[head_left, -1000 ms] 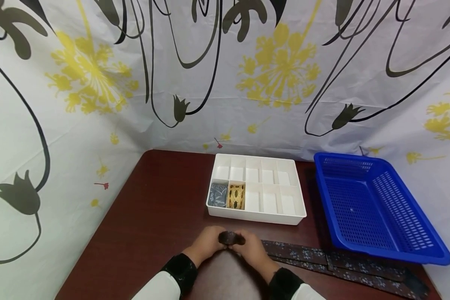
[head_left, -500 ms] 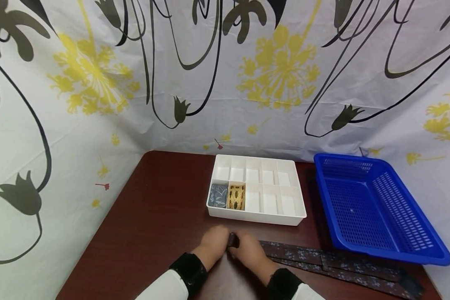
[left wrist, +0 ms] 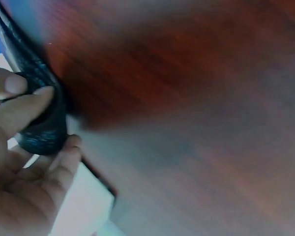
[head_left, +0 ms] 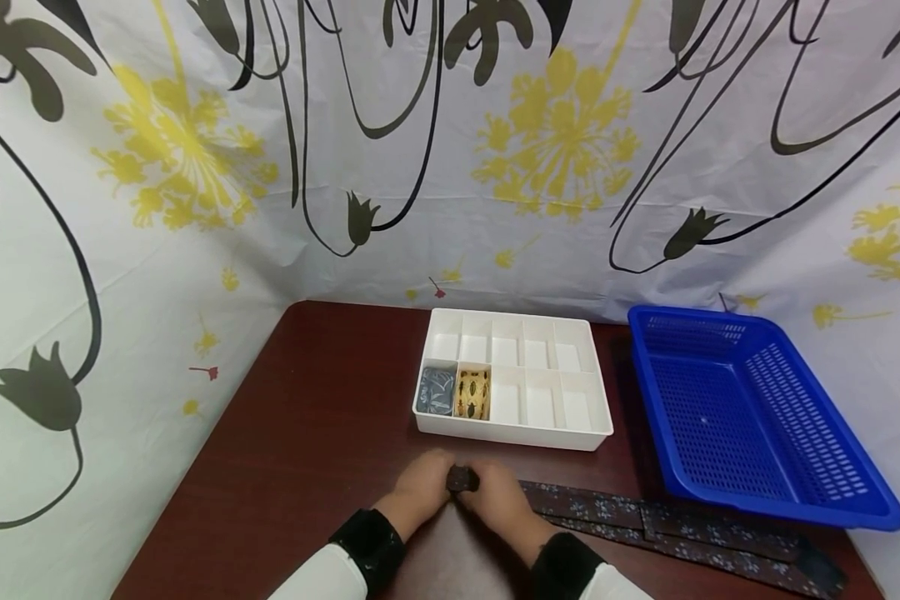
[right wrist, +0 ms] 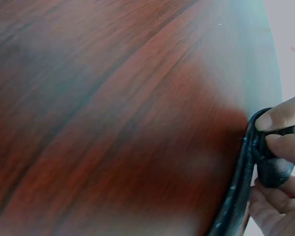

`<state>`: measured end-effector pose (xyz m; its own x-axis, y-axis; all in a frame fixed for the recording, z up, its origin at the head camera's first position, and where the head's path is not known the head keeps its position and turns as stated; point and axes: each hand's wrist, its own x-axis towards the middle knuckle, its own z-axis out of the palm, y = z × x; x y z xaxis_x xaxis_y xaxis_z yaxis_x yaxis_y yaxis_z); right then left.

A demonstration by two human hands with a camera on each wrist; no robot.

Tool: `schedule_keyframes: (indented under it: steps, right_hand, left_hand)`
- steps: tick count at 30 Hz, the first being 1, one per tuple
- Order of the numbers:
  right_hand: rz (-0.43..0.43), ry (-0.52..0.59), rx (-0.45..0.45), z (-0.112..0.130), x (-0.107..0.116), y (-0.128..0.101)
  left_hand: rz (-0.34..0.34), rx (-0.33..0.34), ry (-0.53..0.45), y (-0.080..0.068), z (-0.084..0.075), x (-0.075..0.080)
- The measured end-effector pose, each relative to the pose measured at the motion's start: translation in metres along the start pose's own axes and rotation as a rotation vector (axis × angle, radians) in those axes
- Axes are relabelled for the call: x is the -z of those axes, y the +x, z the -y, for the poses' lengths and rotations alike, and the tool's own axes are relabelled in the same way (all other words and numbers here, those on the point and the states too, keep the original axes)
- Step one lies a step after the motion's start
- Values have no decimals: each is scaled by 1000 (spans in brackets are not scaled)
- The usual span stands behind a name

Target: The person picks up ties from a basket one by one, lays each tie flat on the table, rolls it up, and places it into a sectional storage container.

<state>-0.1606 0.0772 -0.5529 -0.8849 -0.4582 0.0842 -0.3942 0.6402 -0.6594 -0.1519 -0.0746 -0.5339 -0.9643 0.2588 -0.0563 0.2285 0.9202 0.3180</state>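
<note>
A dark brown necktie (head_left: 592,506) with a small pale floral pattern lies doubled on the table, running right from my hands. Its near end is coiled into a small roll (head_left: 462,479), held upright between both hands in front of the tray. My left hand (head_left: 420,485) pinches the roll from the left, fingers curled beneath the coil (left wrist: 44,140) in the left wrist view. From the other side my right hand (head_left: 499,497) grips it; the right wrist view shows the thumb (right wrist: 285,114) on the coil and the tie's strip (right wrist: 231,191) trailing away.
A white divided tray (head_left: 510,432) stands behind the hands, with a grey-blue patterned roll (head_left: 437,391) and a yellow insect-print roll (head_left: 472,394) in its front-left compartments. At right a blue plastic basket (head_left: 783,508) stands close behind the tie. A patterned cloth (head_left: 420,275) backs the table.
Both hands shift their grip slightly around the coil, and the visible top of the roll narrows, then widens a little. The tie's far end has slid slightly left.
</note>
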Motion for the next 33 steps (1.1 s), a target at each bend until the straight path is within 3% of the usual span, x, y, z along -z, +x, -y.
schedule_keyframes:
  steps: [4,7,11,16,21,27,33]
  right_hand:
    - [20,107,-1,-7,1,-1]
    - [34,150,-13,-13,0,-3]
    - [25,174,-17,-18,-1,-5]
    - [13,172,-22,-21,-1,-6]
    - [26,145,-19,-21,0,-6]
    - [53,64,-18,-17,3,-6]
    - [37,-78,-7,-4,5,-5]
  left_hand:
    - [-45,-87,-165,-1,14,-7]
    - [-65,-114,-308,-3,23,-12]
    - [-47,-76,-449,-6,29,-15]
    - [-29,-42,-517,-7,31,-16]
    - [-32,-69,-419,-5,28,-13]
    - [-30,-108,-172,-2,15,-2]
    - [28,-11,80,0,-6,8]
